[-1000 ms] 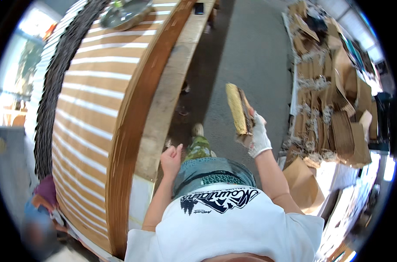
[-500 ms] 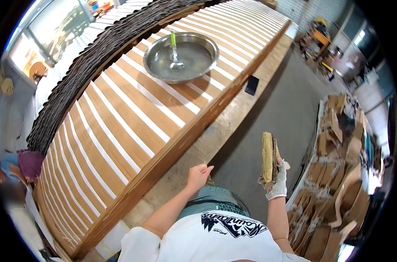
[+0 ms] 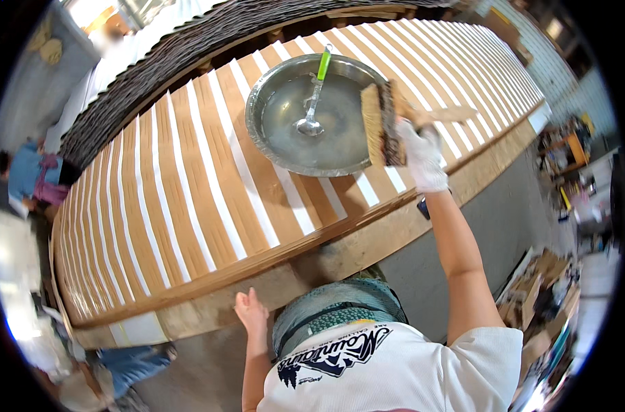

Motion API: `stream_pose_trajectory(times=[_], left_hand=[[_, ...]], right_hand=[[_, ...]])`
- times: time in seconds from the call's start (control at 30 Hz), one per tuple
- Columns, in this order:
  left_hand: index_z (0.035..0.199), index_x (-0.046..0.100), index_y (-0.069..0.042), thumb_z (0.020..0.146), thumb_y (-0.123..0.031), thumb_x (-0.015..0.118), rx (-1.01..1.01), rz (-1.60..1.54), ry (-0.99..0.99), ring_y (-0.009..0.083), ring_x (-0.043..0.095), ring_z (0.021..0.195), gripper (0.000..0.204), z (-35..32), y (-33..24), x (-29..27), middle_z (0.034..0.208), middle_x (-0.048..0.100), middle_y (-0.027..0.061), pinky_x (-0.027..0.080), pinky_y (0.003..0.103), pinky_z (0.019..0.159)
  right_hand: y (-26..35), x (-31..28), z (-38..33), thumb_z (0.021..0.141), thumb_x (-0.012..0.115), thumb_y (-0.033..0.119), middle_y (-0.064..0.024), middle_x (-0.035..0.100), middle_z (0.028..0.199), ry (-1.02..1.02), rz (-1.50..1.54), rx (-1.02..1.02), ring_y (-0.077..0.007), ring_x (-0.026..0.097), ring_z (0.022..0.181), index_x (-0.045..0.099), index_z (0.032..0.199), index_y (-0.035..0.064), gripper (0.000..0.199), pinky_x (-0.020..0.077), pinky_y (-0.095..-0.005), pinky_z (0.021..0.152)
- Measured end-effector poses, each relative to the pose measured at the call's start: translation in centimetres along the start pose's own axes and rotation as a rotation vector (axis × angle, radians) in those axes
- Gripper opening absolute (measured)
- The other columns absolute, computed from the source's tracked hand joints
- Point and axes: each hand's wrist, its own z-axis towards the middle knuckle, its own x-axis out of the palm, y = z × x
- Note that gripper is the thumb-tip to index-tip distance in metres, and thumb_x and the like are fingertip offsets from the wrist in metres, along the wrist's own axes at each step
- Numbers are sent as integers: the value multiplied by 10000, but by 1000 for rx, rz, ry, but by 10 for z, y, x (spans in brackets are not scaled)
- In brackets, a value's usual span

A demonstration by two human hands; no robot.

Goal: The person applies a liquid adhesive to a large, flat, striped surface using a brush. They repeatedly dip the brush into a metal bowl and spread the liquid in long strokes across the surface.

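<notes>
My right hand (image 3: pixel 422 154), in a white knit glove, is closed around a wide flat brush (image 3: pixel 373 127) with yellowish bristles, a dark worn body and a wooden handle that sticks out to the right. The brush is tilted over the right rim of a steel basin (image 3: pixel 257 141) of cloudy liquid. Whether it touches the rim I cannot tell. A ladle with a green handle (image 3: pixel 311 126) leans in the basin. Bare and holding nothing, my left hand (image 3: pixel 252 312) hovers by the table's near edge, its fingers loosely bent and apart.
Overlapping brown sheets with white strips (image 3: pixel 188 199) cover the long table under the basin. A dark ridged stack (image 3: pixel 147 82) runs behind them. A phone (image 3: pixel 423 207) lies on the wooden ledge, partly hidden by my wrist. Cardboard scraps (image 3: pixel 539 295) lie right; a person (image 3: pixel 34 175) stands far left.
My right hand has carried the brush up and forward from beside my body to the basin. My left hand has shifted left and its fingers have loosened. The view has turned.
</notes>
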Motion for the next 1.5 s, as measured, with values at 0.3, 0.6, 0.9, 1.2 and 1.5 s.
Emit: stream_pose_trajectory(times=[0.3,0.6,0.9,1.2,1.5], left_hand=[[761,288,-148,1014,-132,592,-5,-76,-383,51,286,353,396,-99,30,89,505,312,-45,240,261,295],[692,428,-37,929,-226,714,-98,305,-789,193,402,535,417,-180,82,111,567,432,116,373,404,502],[745,391,-16,936,-216,697,-51,251,-877,289,331,592,413,-220,69,107,615,416,175,368,415,541],[637,423,5,960,-396,672,-121,-9,-1058,191,354,498,572,-277,129,13,498,395,103,355,384,482],[610,409,-78,1061,-459,468,-24,-501,-1184,167,475,324,593,-372,197,-80,446,426,31,356,323,323]], right_hand=[[-38,69,108,851,688,454,-222,675,732,294,-930,-392,-414,684,716,680,808,16,440,542,-494,686],[-12,43,90,964,589,337,-178,676,1246,628,-768,-302,-360,636,1142,608,1370,160,444,476,-448,985],[-80,51,142,998,571,344,-190,576,1414,590,-681,-480,-365,560,1265,541,1412,27,523,423,-411,1062],[-132,45,214,957,616,499,-151,641,1218,318,-294,9,-242,619,1039,605,1306,-53,653,503,-366,911],[-92,125,144,945,531,575,29,492,658,304,361,531,-139,412,492,540,733,198,433,322,-310,447]])
